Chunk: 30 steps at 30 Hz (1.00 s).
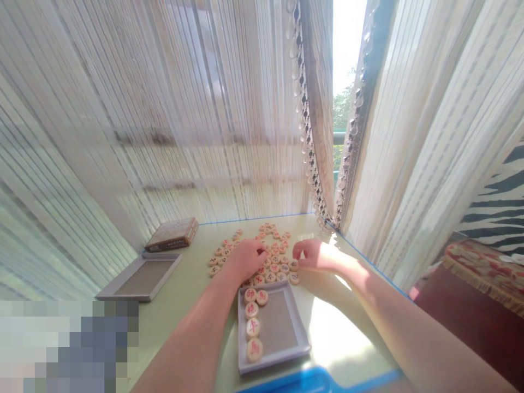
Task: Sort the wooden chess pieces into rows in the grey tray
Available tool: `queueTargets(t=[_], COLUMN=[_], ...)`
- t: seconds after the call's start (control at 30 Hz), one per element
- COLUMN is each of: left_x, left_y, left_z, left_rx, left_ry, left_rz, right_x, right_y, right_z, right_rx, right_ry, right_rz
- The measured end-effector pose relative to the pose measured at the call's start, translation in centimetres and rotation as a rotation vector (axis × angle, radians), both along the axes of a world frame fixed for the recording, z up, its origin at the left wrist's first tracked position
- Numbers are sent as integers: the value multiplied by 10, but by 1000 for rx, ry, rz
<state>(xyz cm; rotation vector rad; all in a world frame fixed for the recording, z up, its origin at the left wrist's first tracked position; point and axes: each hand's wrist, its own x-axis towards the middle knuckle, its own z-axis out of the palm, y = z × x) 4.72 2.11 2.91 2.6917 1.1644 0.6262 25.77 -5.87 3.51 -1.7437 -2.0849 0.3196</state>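
Note:
Many round wooden Chinese chess pieces [274, 259] with red or dark characters lie spread over the table. My left hand [245, 259] is over the left of this spread, its fingers curled together near the middle pieces; whatever is between the fingertips is hidden. On the right edge, my right hand [314, 254] is bent with its fingertips at a Chinese chess piece [293, 265]. Nearest me, between my forearms, stands a shallow open box tray [303, 333]. Several red-marked pieces [252, 327] form a column along its left side, with one more piece [262, 297] beside the top one.
Another shallow tray [164, 273] lies at the left, below a flat patterned box [172, 233]. Striped curtains [204, 109] hang behind the table [196, 284]. A blue plastic edge [311, 379] runs along the front. Furniture with a fringed floral cover [483, 267] stands right.

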Motion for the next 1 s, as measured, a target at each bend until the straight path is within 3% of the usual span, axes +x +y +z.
queueTargets(t=[0.2, 0.47, 0.83, 1.0], left_x=[0, 2, 3, 3], left_y=[5, 0, -2, -2], left_z=[-6, -1, 2, 2], left_rx=[8, -21, -16, -15], left_ry=[-27, -9, -11, -2], left_rz=[5, -3, -6, 16], right_x=[-5, -11, -13, -14], right_y=[-15, -13, -7, -5], right_z=[10, 5, 0, -3], right_rx=[-154, -94, -58, -16], right_ry=[-31, -32, -79, -22], right_rz=[83, 103, -3, 59])
